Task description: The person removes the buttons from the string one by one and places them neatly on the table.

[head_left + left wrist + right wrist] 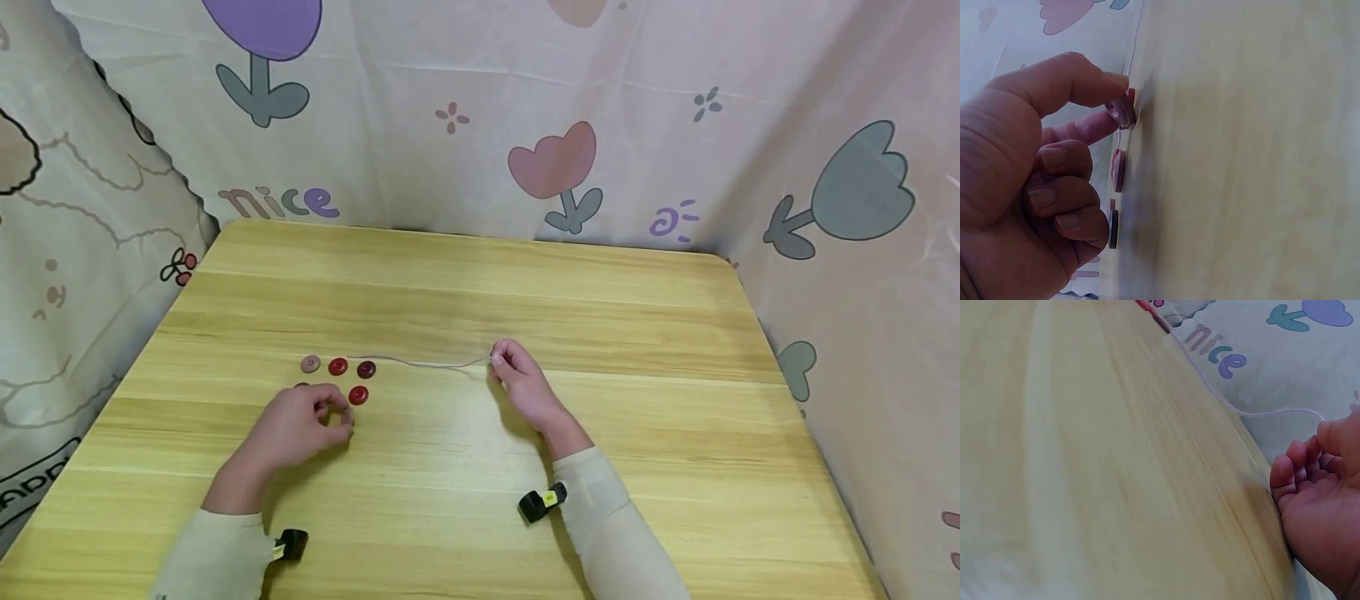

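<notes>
My left hand (pixel 298 423) pinches a mauve button (pixel 1121 112) between thumb and index finger, tilted and close over the table; the other fingers curl toward the palm. Just beyond that hand lie a dusty-pink button (pixel 310 363), a red button (pixel 338 367), a dark maroon button (pixel 366 369) and a second red button (pixel 358 395). Another button peeks out, mostly hidden behind the left knuckles. Off to the right, my right hand (pixel 525 385) pinches one end of a thin pale string (pixel 420 363) between thumb and index finger. The string runs left, passing behind the maroon button.
The wood-grain table (pixel 600 317) has rounded far corners. A printed curtain (pixel 405 108) hangs along its back and both sides. Small black cameras are strapped at the left sleeve (pixel 217 554) and the right sleeve (pixel 615 521), close above the tabletop.
</notes>
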`<state>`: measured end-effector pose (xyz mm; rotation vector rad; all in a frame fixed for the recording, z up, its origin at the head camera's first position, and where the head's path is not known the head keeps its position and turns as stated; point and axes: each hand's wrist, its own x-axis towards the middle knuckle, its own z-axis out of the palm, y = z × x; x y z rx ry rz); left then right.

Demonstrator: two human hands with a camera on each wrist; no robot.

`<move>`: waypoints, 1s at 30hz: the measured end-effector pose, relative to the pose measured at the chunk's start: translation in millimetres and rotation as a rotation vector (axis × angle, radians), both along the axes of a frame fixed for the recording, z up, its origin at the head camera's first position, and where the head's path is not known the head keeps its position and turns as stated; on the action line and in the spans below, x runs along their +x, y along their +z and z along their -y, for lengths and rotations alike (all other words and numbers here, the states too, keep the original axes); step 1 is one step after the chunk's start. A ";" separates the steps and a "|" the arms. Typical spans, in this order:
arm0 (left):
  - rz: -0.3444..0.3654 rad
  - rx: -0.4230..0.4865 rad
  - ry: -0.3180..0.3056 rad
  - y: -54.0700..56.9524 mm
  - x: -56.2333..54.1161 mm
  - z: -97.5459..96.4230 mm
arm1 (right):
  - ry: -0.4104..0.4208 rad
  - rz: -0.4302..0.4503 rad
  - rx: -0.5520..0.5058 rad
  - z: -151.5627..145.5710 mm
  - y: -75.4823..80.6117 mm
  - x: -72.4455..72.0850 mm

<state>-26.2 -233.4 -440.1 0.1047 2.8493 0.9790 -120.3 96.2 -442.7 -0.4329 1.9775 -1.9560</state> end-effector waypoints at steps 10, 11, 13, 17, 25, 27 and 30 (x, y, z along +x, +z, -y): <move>-0.019 -0.005 -0.019 -2.8 3.6 -4.6 | 0.004 -0.004 -0.010 -0.5 -0.7 -0.4; -0.024 -0.008 -0.020 -3.0 3.9 -4.8 | 0.004 -0.005 -0.010 -0.6 -0.4 -0.2; -0.032 -0.017 -0.022 -3.2 4.4 -5.1 | 0.004 -0.007 -0.010 -0.8 0.0 0.2; -0.044 -0.037 -0.026 -3.0 5.0 -5.2 | -0.001 -0.010 -0.012 -0.8 0.6 0.7; -0.051 -0.056 -0.023 -1.8 5.0 -4.4 | -0.033 -0.005 -0.051 -0.8 -17.5 -5.9; -0.043 -0.055 -0.018 -1.3 5.2 -4.3 | -0.050 -0.008 -0.052 -1.3 -26.3 -8.2; -0.026 -0.045 -0.009 0.4 6.3 -4.7 | -0.075 0.009 -0.049 -2.3 -30.4 -7.6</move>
